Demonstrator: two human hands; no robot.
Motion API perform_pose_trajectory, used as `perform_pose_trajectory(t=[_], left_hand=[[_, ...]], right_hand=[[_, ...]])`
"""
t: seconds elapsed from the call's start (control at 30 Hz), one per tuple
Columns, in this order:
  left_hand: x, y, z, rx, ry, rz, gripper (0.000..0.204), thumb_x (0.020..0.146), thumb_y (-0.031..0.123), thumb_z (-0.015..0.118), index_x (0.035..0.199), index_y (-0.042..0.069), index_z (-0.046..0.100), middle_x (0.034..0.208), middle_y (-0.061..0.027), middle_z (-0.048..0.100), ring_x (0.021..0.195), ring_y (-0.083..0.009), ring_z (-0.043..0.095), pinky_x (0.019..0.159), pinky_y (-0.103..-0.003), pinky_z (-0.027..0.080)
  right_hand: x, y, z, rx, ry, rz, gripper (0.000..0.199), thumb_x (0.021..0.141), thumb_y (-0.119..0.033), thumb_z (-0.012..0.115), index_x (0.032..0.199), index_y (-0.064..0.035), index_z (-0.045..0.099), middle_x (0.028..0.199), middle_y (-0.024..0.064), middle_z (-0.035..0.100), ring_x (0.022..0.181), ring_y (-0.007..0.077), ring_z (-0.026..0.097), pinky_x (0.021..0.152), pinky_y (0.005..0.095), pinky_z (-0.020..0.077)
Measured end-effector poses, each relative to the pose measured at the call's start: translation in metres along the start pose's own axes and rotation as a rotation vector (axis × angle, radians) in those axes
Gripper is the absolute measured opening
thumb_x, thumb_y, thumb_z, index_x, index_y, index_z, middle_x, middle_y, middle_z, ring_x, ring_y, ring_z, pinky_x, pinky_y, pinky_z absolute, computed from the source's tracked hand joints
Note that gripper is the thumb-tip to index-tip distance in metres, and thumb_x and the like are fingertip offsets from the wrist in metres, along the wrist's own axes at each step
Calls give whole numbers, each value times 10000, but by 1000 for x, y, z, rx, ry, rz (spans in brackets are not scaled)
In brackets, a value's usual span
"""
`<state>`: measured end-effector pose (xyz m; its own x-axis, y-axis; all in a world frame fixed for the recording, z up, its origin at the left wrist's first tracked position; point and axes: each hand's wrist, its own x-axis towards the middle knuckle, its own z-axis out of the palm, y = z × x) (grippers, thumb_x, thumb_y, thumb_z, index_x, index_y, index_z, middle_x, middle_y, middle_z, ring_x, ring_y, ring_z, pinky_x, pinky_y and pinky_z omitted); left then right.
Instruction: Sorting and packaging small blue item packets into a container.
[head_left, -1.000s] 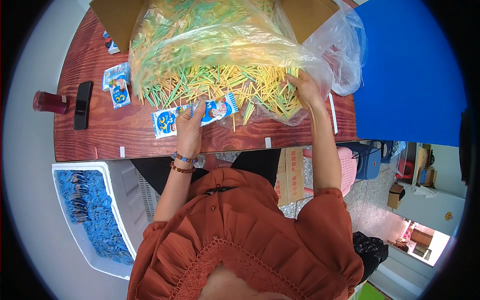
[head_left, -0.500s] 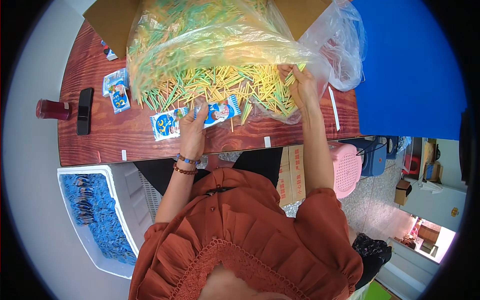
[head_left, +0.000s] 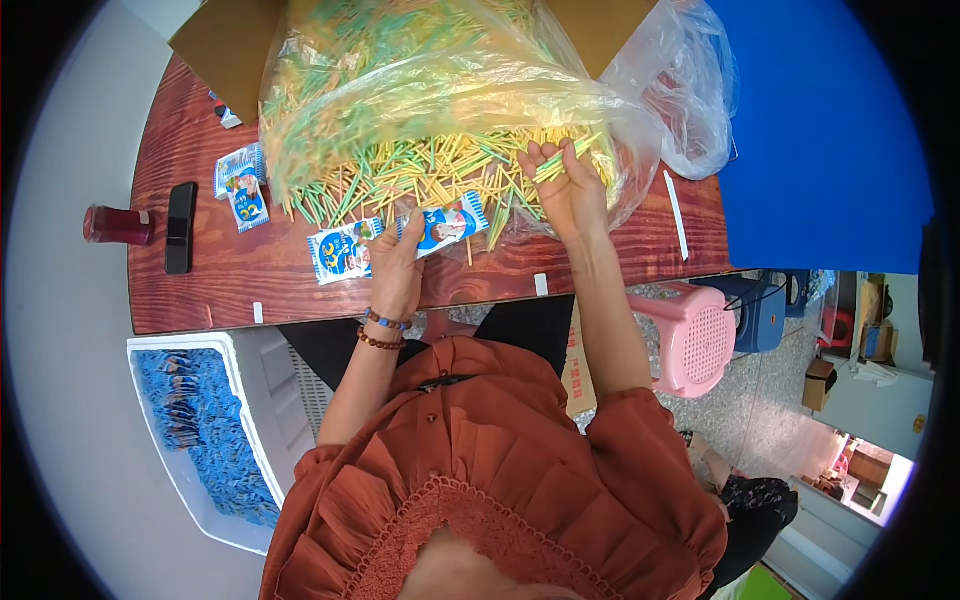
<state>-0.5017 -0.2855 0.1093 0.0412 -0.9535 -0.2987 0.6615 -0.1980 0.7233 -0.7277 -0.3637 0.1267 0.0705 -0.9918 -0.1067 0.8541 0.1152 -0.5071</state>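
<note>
My left hand (head_left: 398,265) is closed on a blue and white packet (head_left: 448,228), thumb on top, at the near edge of the stick pile. Another blue and white packet (head_left: 345,251) lies flat on the table just left of it. My right hand (head_left: 575,200) is palm up with curled fingers, holding a few thin yellow and green sticks (head_left: 563,160). It hovers over the right part of a large heap of such sticks (head_left: 430,165). A clear plastic bag (head_left: 450,85) holds the heap and drapes over its far part.
Two more packets (head_left: 245,195), a black phone (head_left: 180,228) and a dark red jar (head_left: 118,225) stand or lie at the left. Below the table's edge sits a white foam box (head_left: 235,360) full of blue packets. A white strip (head_left: 676,215) and a pink stool (head_left: 690,340) are at the right.
My right hand has moved left from the bag's right edge and turned palm up, with sticks in its fingers. My left hand keeps its packet nearly in place.
</note>
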Motion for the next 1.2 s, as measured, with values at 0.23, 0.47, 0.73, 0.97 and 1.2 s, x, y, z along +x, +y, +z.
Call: perform_pose_trajectory(t=[0.23,0.47,0.73,0.97,1.2], left_hand=[[2,-4,-5,-34,-47,52,157,959,150,567,968,37,675,933,-11,673,820,-74,614,761,-263,524],[-6,2,1,-130,-51,59,194,979,185,524,1042,37,633,997,-46,673,886,-131,639,797,-313,527],[-7,6,2,-216,-62,34,157,968,171,548,1033,53,629,991,-34,672,889,-117,640,799,-285,531],[-5,4,7,-213,-100,65,283,989,250,499,1110,11,591,1068,-71,657,956,-165,632,848,-335,516],[-4,4,17,-306,-111,80,317,990,262,493,1146,-7,557,1116,-91,634,1023,-182,612,909,-350,498]], right_hand=[[-39,36,59,-55,-81,-163,146,1009,-155,413,1041,-35,490,1044,221,613,1175,364,524,1083,490,350],[-47,66,88,-270,-145,-358,167,1022,-234,387,1069,-87,452,1048,204,628,1187,373,519,1063,493,315],[-48,70,95,-534,-272,-468,159,1021,-227,376,1085,-89,423,976,187,649,1194,368,515,1111,528,187],[-49,84,97,-604,-211,-493,185,1026,-221,361,1060,-71,463,1184,184,609,1349,299,364,1144,445,141],[-58,94,98,-699,-152,-470,238,1014,-191,384,1142,-21,491,1455,173,378,1425,255,197,1140,405,181]])
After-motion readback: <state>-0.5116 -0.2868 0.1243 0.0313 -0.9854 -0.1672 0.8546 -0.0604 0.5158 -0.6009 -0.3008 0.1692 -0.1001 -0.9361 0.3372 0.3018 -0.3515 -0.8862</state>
